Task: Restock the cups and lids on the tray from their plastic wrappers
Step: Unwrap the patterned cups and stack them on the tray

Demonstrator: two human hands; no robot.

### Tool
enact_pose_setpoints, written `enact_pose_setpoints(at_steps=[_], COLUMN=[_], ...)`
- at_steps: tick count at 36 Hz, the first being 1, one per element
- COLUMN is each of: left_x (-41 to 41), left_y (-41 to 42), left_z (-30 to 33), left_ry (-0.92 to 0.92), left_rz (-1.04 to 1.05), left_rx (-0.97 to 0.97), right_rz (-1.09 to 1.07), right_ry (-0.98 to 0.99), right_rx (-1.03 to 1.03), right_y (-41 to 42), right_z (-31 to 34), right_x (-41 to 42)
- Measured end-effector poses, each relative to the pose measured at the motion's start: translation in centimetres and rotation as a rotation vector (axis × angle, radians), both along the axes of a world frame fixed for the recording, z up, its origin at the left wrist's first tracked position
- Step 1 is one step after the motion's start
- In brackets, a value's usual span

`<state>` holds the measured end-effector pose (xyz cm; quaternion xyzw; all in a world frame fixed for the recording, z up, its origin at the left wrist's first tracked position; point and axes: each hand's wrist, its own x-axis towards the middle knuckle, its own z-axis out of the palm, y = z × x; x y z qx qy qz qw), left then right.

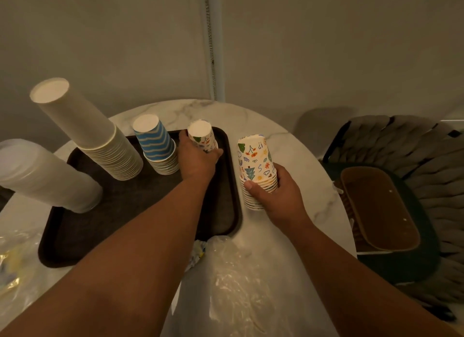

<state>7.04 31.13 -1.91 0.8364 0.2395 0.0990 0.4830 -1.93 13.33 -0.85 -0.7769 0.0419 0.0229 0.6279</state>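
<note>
A dark brown tray (pixel 226 211) lies on the round marble table (pixel 296 145). On it stand, upside down, a tall stack of plain white cups (pixel 85 133), a stack of blue striped cups (pixel 157 145) and a white stack of lids (pixel 47 178) at the left edge. My left hand (pixel 198 158) is shut on a small stack of patterned cups (pixel 200 134) over the tray's far right corner. My right hand (pixel 276 193) grips a second stack of patterned cups (pixel 254 160), upside down on the table just right of the tray.
A crumpled clear plastic wrapper (pixel 241 281) lies on the table's near side, and another wrapper (pixel 17 261) at the lower left. A dark chair (pixel 401 160) with a brown tray-like object (pixel 376 211) on its seat stands to the right. A wall is behind the table.
</note>
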Motion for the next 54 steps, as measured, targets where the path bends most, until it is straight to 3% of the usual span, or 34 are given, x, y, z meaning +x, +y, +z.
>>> enact_pose_setpoints(at_steps=[5, 11, 14, 16, 18, 27, 46, 54], left_x=[-1.5, -5.6, -7.5, -8.3, -8.7, -9.9, -8.2, -2.5], left_y=[0.3, -0.2, -0.2, -0.1, 0.2, 2.1, 1.1, 1.7], left_z=[0.0, 3.1, 5.8, 7.0, 7.3, 6.9, 7.5, 9.5], left_ry=[0.058, -0.061, -0.098, -0.041, 0.021, 0.004, -0.084, -0.292], left_rz=[-0.042, -0.063, -0.122, -0.23, -0.33, -0.336, -0.247, -0.086], left_rx=[-0.026, -0.104, -0.325, -0.51, -0.575, -0.525, -0.498, -0.153], right_rz=[0.0, -0.014, -0.006, 0.003, 0.021, 0.117, 0.077, 0.018], right_ry=[0.008, 0.01, 0.005, 0.003, -0.008, -0.008, 0.011, 0.029], right_rx=[-0.004, -0.009, -0.039, -0.064, -0.101, -0.146, -0.124, -0.102], right_y=[0.7, 2.1, 2.8, 3.2, 3.7, 5.5, 4.8, 2.7], right_z=[0.2, 1.0, 1.6, 2.0, 2.6, 3.8, 3.5, 2.0], right_x=[0.1, 0.0, -0.2, -0.4, -0.6, -1.7, -2.0, -1.1])
